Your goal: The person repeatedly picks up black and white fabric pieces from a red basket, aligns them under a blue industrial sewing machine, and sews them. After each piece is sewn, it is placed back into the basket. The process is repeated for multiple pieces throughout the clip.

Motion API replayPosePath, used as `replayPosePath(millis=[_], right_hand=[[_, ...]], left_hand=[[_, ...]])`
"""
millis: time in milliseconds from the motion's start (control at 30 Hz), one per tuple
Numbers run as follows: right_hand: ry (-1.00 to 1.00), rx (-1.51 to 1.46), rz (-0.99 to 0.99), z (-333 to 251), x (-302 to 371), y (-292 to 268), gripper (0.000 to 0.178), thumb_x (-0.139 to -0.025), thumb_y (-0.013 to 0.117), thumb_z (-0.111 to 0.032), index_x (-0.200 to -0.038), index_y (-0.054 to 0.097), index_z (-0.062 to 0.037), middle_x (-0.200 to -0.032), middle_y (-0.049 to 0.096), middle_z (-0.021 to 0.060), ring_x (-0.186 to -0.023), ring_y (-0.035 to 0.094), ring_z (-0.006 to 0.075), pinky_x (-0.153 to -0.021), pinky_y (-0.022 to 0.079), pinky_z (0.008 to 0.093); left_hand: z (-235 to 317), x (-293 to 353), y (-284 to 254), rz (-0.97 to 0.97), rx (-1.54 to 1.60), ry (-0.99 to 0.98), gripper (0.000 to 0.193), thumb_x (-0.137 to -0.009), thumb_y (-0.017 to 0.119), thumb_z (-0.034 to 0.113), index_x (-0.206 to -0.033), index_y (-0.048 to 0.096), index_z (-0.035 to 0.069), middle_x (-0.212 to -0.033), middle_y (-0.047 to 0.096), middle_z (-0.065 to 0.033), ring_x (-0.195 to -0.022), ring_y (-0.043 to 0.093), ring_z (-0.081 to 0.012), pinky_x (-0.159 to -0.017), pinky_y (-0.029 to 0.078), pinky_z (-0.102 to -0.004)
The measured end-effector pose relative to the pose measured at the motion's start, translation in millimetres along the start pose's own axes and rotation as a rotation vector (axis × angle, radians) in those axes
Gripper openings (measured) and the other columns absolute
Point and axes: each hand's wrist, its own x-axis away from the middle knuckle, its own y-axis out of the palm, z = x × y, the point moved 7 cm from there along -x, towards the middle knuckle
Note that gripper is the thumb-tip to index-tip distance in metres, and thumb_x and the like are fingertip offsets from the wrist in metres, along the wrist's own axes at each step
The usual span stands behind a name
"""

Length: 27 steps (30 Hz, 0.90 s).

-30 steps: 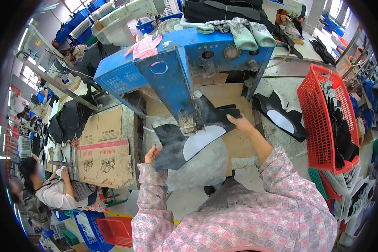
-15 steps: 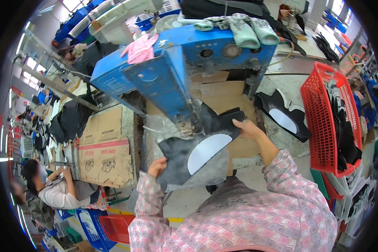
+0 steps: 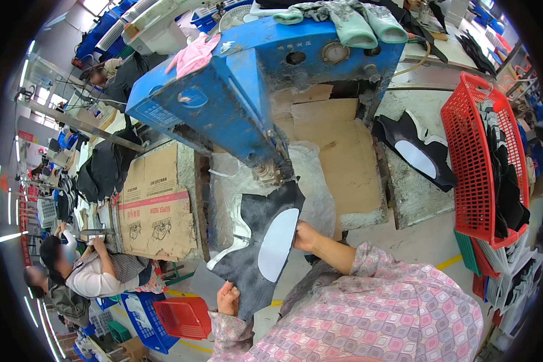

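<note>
A dark grey, flat shoe upper [image 3: 256,241] with a white half-oval patch [image 3: 278,245] and a white-edged notch is stretched between my hands. My left hand [image 3: 228,298] pinches its near lower end. On the opposite side, my right hand [image 3: 306,236] grips the edge beside the patch, its fingers partly behind the piece. The far tip of the upper lies under or just in front of the metal head [image 3: 266,172] of a blue press machine [image 3: 223,96]; whether they touch, I cannot tell. Clear plastic sheeting [image 3: 314,181] lies beneath.
A similar dark upper [image 3: 415,151] with a white patch rests on the right-hand table. Beyond it stands a red basket [image 3: 473,163] of dark pieces. Flattened cardboard [image 3: 157,211] covers the left table. Gloves [image 3: 350,21] and a pink cloth [image 3: 193,54] lie atop the machine. Co-workers [image 3: 96,271] sit at left.
The upper has turned and come nearer to me, swinging its notched edge to the left. My right hand has moved left and down with it; my left hand has moved lower.
</note>
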Motion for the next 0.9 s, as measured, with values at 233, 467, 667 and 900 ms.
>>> replayPosePath(millis=[233,467,667,900], right_hand=[[-0.225,0.096,0.037,-54.1,25.6,-6.4,0.02,-0.083,0.04,-0.012,-0.096,0.051,-0.0033,-0.091,0.057,0.0082,-0.083,0.056,0.0206,-0.077,0.045,0.036],[-0.227,0.01,0.046,-32.7,43.4,-18.1,0.019,-0.083,0.04,-0.011,-0.098,0.05,-0.0038,-0.093,0.056,0.0101,-0.084,0.055,0.0223,-0.077,0.045,0.0366],[-0.269,0.021,0.017,-40.0,45.4,-16.9,0.021,-0.083,0.038,-0.014,-0.094,0.052,-0.0019,-0.09,0.057,0.011,-0.084,0.056,0.0228,-0.077,0.045,0.0364],[-0.33,0.058,-0.099,-36.3,43.1,-2.4,0.02,-0.084,0.039,-0.014,-0.094,0.053,-0.0032,-0.09,0.058,0.01,-0.083,0.056,0.021,-0.076,0.046,0.0357]], left_hand=[[-12.7,-12.4,47.4,-0.072,0.124,-0.028,0.022,-0.068,0.049,-0.005,-0.089,0.051,-0.001,-0.066,0.045,0.0025,-0.06,0.044,-0.0069,-0.06,0.037,-0.0195],[-6.8,4.7,40.2,-0.158,0.082,-0.051,0.019,-0.067,0.048,-0.006,-0.085,0.049,-0.002,-0.065,0.044,0.0026,-0.06,0.043,-0.0055,-0.059,0.035,-0.0184],[-6.2,2.5,44.2,-0.284,0.09,-0.018,0.018,-0.067,0.051,-0.005,-0.085,0.051,-0.001,-0.064,0.044,0.0035,-0.058,0.041,-0.0048,-0.055,0.033,-0.0175],[-14.0,-4.1,14.8,-0.255,0.064,-0.051,0.035,-0.069,0.048,-0.005,-0.105,0.047,-0.007,-0.076,0.054,-0.0034,-0.066,0.051,-0.0092,-0.068,0.041,-0.0211]])
